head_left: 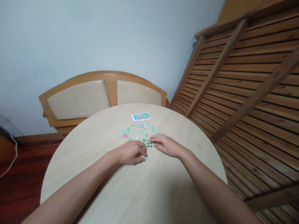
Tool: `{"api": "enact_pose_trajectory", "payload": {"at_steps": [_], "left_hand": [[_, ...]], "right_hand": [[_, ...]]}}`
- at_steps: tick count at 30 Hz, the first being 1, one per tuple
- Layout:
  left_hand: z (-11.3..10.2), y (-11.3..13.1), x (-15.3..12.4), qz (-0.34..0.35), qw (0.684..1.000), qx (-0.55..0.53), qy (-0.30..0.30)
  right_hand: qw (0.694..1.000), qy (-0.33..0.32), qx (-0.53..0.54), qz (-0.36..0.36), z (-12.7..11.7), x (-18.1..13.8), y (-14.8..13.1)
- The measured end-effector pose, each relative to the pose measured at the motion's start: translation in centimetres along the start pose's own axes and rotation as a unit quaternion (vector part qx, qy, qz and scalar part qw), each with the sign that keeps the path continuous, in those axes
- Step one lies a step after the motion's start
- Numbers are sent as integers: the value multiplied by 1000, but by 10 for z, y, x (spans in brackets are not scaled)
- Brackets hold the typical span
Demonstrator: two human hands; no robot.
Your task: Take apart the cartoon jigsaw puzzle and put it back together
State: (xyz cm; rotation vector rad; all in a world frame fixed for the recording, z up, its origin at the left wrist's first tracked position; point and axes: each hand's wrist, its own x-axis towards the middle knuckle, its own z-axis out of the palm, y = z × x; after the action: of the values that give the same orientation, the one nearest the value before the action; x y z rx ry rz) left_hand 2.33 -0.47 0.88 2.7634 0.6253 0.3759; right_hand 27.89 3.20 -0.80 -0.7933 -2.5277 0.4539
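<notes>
Several small teal and pink jigsaw pieces (136,130) lie scattered on a round pale wooden table (130,186). My left hand (130,152) rests on the table with fingers curled, its tips pinching a small teal piece (145,158). My right hand (164,144) lies just to the right, fingers bent down onto a small joined cluster of pieces (148,142) between the two hands. A small picture card (140,117) lies beyond the pieces.
A wooden bench with two beige cushioned backs (102,96) stands behind the table against a pale wall. A slatted wooden bed frame (245,84) leans at the right. Dark red floor (21,174) and a white cable (12,155) show at the left.
</notes>
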Motion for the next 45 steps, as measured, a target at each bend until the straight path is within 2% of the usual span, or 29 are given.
{"api": "enact_pose_trajectory", "payload": {"at_steps": [5,11,16,22,26,31,35,40,45], "left_hand": [[-9,-12,-7,-30,999,26,-1],[-8,-28,-13,-108,992,50,39],[-5,-31,-14,-90,995,24,38],[-6,-29,-13,-105,993,17,41],[-8,-28,-12,-106,993,-20,39],[-8,-26,-11,-153,984,-82,36],[1,-29,-8,-181,969,-150,77],[16,-31,-1,-183,945,-236,133],[19,-29,1,-210,948,-202,129]], "right_hand": [[1000,-26,-10,-8,0,1,-2],[999,-39,9,-11,-5,2,-12],[999,-40,24,-5,-5,2,-18],[999,-41,25,5,-5,3,-19],[999,-36,19,-5,-2,4,-19],[1000,-25,12,-5,1,4,-20],[999,-32,11,-8,1,4,-23],[999,-39,8,-10,0,5,-24],[999,-37,4,-11,1,4,-23]]}}
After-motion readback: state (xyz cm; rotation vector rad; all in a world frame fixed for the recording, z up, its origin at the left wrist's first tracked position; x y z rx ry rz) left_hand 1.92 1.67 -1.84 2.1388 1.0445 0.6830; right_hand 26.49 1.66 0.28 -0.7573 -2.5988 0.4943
